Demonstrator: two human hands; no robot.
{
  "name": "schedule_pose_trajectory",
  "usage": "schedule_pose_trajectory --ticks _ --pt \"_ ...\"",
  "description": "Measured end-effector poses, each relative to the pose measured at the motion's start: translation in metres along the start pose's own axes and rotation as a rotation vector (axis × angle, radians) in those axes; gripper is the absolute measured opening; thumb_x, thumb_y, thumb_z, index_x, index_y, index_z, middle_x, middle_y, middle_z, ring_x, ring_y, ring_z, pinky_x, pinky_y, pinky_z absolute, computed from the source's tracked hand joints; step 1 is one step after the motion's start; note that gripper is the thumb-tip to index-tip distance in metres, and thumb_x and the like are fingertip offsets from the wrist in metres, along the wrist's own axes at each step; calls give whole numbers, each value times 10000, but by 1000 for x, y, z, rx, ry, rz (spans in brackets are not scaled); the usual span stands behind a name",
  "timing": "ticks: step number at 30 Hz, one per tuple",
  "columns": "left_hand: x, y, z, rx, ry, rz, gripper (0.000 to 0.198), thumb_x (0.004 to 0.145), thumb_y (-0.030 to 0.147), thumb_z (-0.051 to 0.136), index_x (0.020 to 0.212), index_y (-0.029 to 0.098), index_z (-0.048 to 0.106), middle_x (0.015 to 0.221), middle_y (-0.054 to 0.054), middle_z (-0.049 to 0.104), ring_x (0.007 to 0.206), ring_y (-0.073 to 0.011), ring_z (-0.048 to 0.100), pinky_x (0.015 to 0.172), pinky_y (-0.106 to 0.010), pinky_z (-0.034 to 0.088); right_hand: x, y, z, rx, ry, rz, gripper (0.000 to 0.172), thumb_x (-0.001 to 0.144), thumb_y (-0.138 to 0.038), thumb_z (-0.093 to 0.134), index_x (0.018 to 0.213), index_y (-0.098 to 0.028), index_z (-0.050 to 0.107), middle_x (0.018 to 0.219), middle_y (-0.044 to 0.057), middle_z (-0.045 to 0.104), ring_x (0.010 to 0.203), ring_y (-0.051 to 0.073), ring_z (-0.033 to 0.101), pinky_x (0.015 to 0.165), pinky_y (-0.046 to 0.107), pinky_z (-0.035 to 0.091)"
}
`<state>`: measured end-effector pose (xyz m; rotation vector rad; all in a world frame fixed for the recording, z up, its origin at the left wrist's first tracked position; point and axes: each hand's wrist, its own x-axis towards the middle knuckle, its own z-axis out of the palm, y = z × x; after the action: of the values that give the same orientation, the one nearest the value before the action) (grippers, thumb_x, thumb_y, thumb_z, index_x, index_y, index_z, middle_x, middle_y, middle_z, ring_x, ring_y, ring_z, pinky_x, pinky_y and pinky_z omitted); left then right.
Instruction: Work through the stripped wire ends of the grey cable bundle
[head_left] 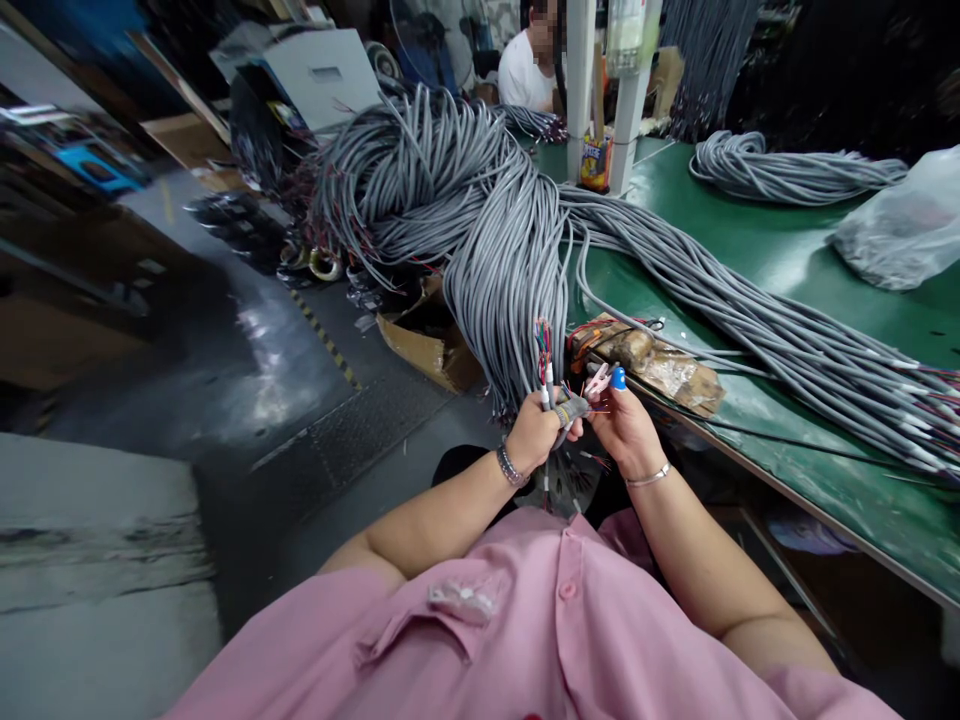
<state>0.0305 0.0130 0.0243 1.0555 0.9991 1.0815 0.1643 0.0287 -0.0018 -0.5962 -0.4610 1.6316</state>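
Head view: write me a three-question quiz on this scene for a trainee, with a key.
1. True or false: the left hand grips a cable whose coloured wires point up.
2. What colour is the cap on a digit of the right hand?
A) red
B) blue
C) yellow
3. Fill in: the plastic bag lies on a ____ tabletop.

Key: 1 true; 2 B; 3 green.
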Motion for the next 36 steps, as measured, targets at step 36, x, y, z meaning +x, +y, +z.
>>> schedule_pose_trajectory --ticks 36 --pt "-6 2 -8 23 -25 -1 301 706 397 735 641 132 608 492 -9 595 414 -98 513 445 -225 410 6 1 2 -1 68 21 336 703 -494 775 806 -198 655 712 -15 670 553 98 533 538 236 469"
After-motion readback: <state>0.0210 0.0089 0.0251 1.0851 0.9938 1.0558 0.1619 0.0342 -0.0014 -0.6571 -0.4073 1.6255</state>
